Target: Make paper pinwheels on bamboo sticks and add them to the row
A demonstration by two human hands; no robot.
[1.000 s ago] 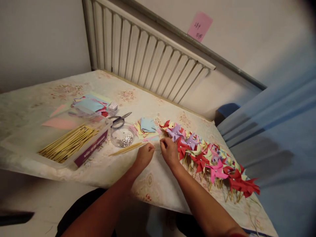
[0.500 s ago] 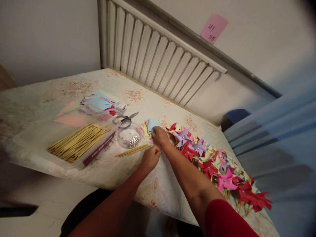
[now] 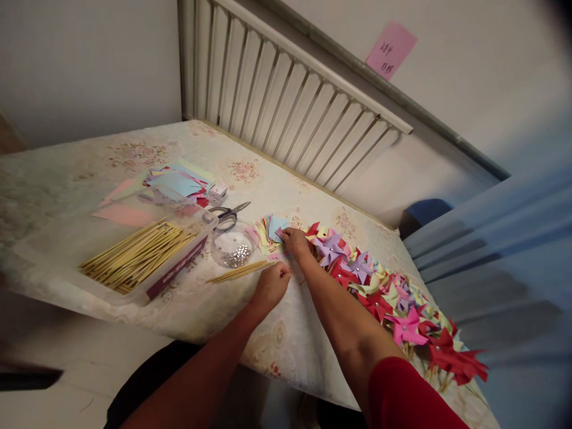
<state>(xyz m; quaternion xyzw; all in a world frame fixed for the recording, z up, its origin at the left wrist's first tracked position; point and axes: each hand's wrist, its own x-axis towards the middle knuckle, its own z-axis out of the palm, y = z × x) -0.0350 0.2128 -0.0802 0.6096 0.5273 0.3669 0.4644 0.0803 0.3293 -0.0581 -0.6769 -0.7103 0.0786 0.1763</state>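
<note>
Between the fingers of my right hand [image 3: 295,241] is a purple paper piece [image 3: 280,233], at the right edge of a stack of coloured paper squares [image 3: 270,229]. My left hand [image 3: 271,283] is closed nearer to me, fingers curled; anything inside it is hidden. Several loose wooden sticks [image 3: 236,273] lie just left of it. Behind those sticks stands a round clear dish [image 3: 223,245] with small shiny metal pieces [image 3: 238,255] in it. Finished paper pinwheels [image 3: 378,305] in red, pink, purple and pale green lie beside my right forearm.
A clear plastic box [image 3: 154,289] of wooden sticks [image 3: 138,253] sits at the left. Scissors [image 3: 229,215], a small white box [image 3: 217,193] and more coloured paper [image 3: 176,183] are behind it. A radiator [image 3: 286,95] runs along the back; a blue curtain [image 3: 500,256] hangs right.
My right hand has drawn slightly right from the paper stack, and a purple piece now shows in its fingers. My left hand stays closed in about the same place.
</note>
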